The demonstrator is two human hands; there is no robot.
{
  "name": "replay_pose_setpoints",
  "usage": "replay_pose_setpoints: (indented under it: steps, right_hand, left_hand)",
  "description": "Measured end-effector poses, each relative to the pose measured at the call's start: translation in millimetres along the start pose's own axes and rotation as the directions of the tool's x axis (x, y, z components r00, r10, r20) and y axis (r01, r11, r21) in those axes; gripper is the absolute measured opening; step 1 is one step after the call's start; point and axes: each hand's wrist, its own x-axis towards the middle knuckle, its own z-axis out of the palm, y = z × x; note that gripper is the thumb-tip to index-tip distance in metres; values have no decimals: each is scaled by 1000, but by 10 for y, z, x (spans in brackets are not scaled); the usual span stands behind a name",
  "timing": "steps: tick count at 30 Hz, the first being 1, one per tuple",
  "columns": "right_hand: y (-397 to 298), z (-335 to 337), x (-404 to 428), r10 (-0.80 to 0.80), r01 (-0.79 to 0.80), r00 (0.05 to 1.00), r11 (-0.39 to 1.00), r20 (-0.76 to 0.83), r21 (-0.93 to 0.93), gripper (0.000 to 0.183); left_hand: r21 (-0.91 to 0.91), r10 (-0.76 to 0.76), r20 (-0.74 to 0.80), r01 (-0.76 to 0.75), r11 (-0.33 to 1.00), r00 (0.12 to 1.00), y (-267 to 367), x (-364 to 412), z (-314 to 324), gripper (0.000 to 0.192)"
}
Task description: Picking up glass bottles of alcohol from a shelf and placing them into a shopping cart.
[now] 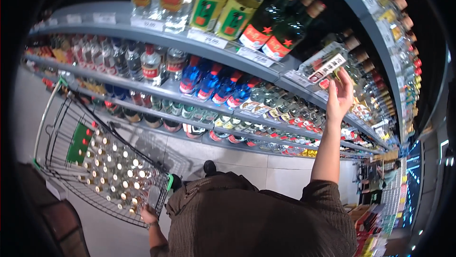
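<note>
My right hand [341, 98] is raised at the shelf with thumb and fingers apart. It is in front of a clear bottle or box with a white label strip [327, 68]; whether the fingertips touch it I cannot tell. Down at the left, my left hand [149, 215], with a band on its wrist, is at the near end of a wire shopping cart [107, 216]. Its fingers are around the lower end of a clear bottle [154, 195], partly hidden and blurred. Many upright bottles with pale and gold caps [114, 166] stand packed inside the cart.
Long grey shelves [117, 30] of bottles run along the front. Green bottles with red labels [276, 48] and blue bottles [208, 84] stand left of my right hand. A brown display stand [58, 217] is beside the cart. Another person [386, 175] is farther off at the right.
</note>
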Motion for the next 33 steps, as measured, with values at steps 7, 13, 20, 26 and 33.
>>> replay_pose_setpoints:
  steps: [7,13,20,26,33]
  right_hand:
    - [245,-98,799,18,-48,984,985,-175,-165,52]
    - [440,74,1217,261,-297,953,909,-158,-293,49]
    - [452,252,1146,55,-159,944,940,-325,-303,36]
    - [14,165,630,-260,255,911,965,-322,-58,22]
    - [-965,-224,73,-569,607,714,793,-407,-44,59]
  left_hand:
    - [465,-111,139,34,885,984,569,11,-178,39]
    - [514,-288,3,246,822,958,1124,24,-240,61]
    - [489,267,128,-295,821,955,1600,-3,-75,51]
    - [385,523,118,-524,760,844,2489,-79,-97,44]
    - [231,843,7,-822,521,537,4207,-298,-142,34]
